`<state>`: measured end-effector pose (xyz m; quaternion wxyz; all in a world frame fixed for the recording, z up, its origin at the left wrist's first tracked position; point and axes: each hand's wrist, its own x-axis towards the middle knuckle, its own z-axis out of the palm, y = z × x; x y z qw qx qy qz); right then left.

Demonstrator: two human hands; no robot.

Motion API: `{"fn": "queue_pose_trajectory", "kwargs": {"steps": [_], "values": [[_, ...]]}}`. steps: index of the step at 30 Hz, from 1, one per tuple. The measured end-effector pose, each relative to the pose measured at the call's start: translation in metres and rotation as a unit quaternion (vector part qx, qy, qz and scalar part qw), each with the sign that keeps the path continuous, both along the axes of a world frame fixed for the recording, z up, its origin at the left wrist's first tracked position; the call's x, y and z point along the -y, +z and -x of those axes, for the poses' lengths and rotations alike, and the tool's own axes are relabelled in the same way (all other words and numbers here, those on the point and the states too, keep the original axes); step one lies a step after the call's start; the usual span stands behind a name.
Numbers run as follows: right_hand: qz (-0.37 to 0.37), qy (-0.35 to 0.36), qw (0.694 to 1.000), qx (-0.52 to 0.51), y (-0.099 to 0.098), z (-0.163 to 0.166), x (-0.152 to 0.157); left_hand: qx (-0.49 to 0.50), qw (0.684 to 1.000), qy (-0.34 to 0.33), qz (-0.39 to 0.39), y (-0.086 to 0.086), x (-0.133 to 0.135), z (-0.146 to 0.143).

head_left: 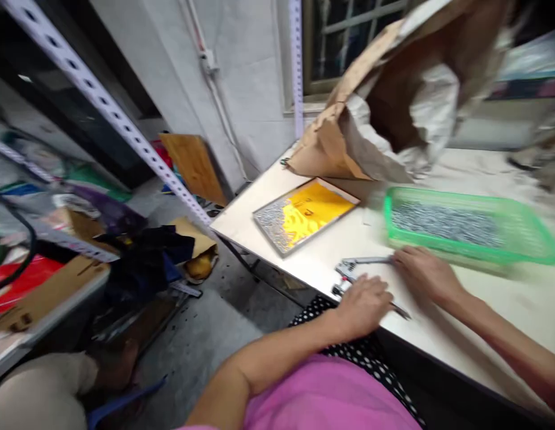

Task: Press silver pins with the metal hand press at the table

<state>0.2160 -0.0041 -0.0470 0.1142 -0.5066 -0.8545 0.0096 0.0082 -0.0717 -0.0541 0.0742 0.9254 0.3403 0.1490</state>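
A metal plier-like hand tool (347, 270) lies near the table's front edge, its two long handles spread apart. My left hand (363, 306) is closed over the lower handle, whose tip sticks out beyond my fingers. My right hand (427, 276) grips the end of the upper handle, with the fingers bent and slightly blurred. Just beyond my right hand stands a green plastic basket (532, 230) holding many small grey metal pieces (447, 222). Left of the tool rests a shallow tray (277, 254) with small silvery pieces and a shiny yellow sheet (320, 209).
A large open brown paper bag (331, 143) stands at the table's back. A slotted metal post (125, 125) slants across the left side. Beyond the table's left edge are a wooden board (194, 167), cardboard, and another person's leg (45, 388) at lower left.
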Motion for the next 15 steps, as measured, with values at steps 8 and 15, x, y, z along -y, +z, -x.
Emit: {"fn": "queue_pose_trajectory", "kwargs": {"steps": [8, 15], "values": [[0.051, -0.117, 0.983, 0.135, 0.040, 0.039, 0.018, 0.033, 0.999, 0.004, 0.005, 0.004, 0.033, -0.002], [0.070, 0.147, 0.984, 0.079, 0.060, 0.101, 0.040, 0.041, 0.998, 0.004, 0.037, 0.001, 0.035, -0.003]]}}
